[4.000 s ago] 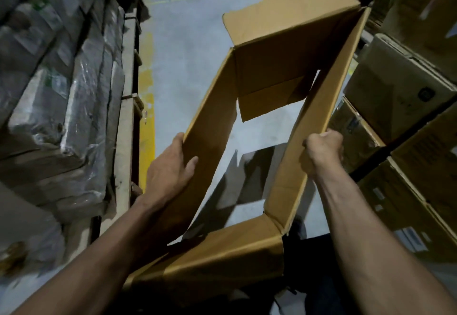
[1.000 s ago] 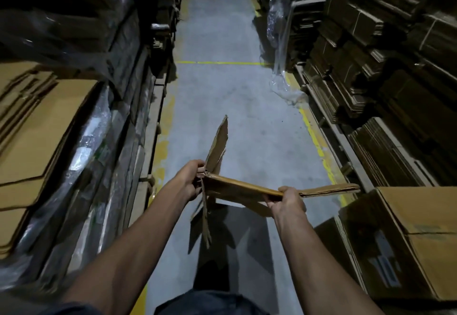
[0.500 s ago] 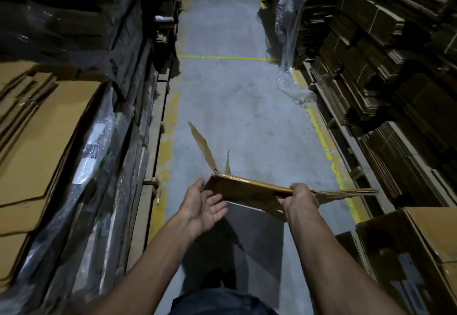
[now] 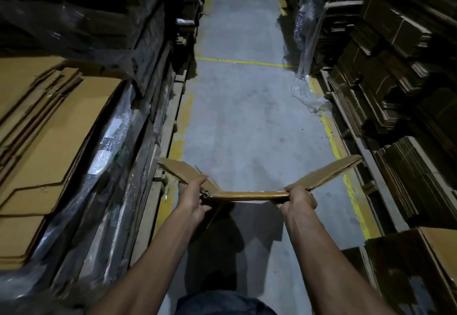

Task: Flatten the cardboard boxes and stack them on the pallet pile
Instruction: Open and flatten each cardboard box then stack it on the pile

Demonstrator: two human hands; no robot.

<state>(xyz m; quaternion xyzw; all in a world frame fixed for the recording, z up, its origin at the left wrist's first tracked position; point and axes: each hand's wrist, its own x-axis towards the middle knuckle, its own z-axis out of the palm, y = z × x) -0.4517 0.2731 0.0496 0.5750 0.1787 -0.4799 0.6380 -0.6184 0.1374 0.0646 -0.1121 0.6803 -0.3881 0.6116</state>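
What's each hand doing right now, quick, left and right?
Left hand: grips the left end of the flattened cardboard box.
Right hand: grips the box's right end, fingers curled round its edge.

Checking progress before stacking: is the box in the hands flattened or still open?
Flattened. The cardboard box shows only a thin edge between the left hand and right hand; its end flaps angle upward on both sides.

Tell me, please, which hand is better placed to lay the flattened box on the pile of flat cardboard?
Left, probably. The pile lies on the person's left, and the left hand grips the box at the end nearest it. The right hand holds the far end, toward the opposite stacks, so it can only support.
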